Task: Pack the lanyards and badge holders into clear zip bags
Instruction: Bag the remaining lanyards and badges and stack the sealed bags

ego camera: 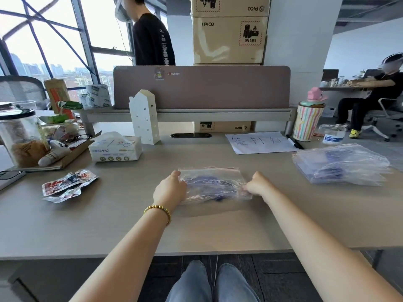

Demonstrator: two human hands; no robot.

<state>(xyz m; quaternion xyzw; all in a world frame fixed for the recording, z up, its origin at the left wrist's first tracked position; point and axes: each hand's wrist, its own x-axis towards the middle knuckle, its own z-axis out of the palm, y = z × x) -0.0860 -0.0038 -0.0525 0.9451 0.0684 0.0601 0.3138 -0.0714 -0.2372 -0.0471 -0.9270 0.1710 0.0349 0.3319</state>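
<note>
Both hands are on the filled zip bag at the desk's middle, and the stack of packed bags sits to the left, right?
Not quite: the head view shows the stack of packed bags on the right. Both the left hand and right hand do hold the filled zip bag.

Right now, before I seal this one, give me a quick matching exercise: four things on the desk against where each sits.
Things:
1. clear zip bag with blue lanyards
2. stack of filled clear bags
3. white tissue pack
4. striped paper cup

Places:
A. far right, beside the handwritten white sheet
B. right edge of the desk
C. held between the left hand and right hand
D. left of the white house-shaped box

Pairs: 1-C, 2-B, 3-D, 4-A
</note>
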